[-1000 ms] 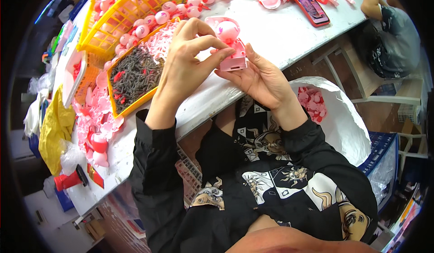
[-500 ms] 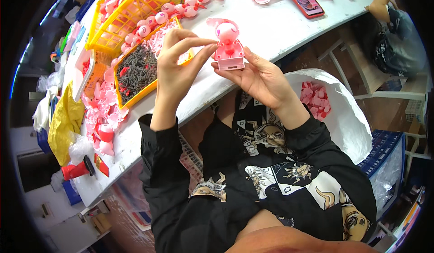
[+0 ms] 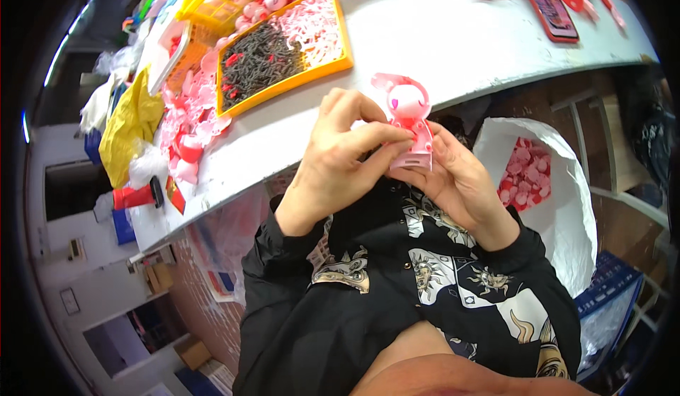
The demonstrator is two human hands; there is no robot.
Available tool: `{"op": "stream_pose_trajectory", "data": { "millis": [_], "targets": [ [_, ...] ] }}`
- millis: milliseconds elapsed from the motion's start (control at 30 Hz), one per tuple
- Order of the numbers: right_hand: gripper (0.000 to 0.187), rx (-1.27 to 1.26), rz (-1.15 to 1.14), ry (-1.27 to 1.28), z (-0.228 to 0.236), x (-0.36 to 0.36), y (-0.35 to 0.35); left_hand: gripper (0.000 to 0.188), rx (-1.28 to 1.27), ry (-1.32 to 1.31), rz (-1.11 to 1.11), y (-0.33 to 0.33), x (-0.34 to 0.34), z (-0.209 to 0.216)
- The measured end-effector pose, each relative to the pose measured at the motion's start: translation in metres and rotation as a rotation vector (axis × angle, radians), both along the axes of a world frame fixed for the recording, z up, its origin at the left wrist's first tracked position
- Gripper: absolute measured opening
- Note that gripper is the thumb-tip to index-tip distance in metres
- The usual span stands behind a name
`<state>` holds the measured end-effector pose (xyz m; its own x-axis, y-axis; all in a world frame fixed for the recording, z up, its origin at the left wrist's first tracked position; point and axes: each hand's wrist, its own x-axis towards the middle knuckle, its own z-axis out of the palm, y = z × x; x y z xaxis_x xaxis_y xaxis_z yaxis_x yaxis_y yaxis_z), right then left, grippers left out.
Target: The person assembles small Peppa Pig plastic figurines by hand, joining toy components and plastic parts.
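Note:
A pink toy figure point(image 3: 409, 103) with a round pale head, long ears and a boxy base stands upright above my lap, near the table's front edge. My right hand point(image 3: 462, 176) grips its base from the right, with the thumb along its side. Against the front of the figure's body, the thumb and forefinger of my left hand point(image 3: 343, 156) are pinched together. Whatever lies between those fingertips is too small or hidden to name. Just beyond my left hand is a yellow tray point(image 3: 294, 81) holding dark screws point(image 3: 258, 63) and small pink parts point(image 3: 312, 24).
Pink plastic parts point(image 3: 191, 116) are heaped left of the tray, near a red-and-black object point(image 3: 136, 196). Behind it stand a yellow basket point(image 3: 219, 3) and a row of round pink heads point(image 3: 275, 1). A phone point(image 3: 549, 6) lies far right. Beside me, a white sack point(image 3: 567, 205) holds pink pieces.
My left fingers have moved from beside the figure onto the front of its body. The figure now sits closer to me. The whole view has shifted, with the table farther up and right.

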<state>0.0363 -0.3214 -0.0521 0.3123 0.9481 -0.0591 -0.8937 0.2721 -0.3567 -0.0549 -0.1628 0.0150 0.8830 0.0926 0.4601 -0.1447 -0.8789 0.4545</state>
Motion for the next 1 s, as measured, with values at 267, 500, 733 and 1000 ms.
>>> {"op": "stream_pose_trajectory", "data": {
  "millis": [267,500,733,1000],
  "targets": [
    [0.048,-0.016,0.053,0.03,0.006,0.001,0.0,0.023,-0.289,0.155,0.019,0.001,-0.004,0.023],
    [0.055,0.0,0.025,-0.01,0.012,0.001,-0.001,0.017,-0.275,-0.022,0.429,0.149,-0.001,0.032],
    [0.053,0.029,0.059,0.036,0.007,-0.004,0.003,0.018,0.01,0.114,0.437,0.183,0.028,0.023],
    [0.052,0.032,0.078,0.025,0.013,-0.012,0.007,0.034,0.425,0.146,0.439,0.219,0.075,0.027]
  ]
}}
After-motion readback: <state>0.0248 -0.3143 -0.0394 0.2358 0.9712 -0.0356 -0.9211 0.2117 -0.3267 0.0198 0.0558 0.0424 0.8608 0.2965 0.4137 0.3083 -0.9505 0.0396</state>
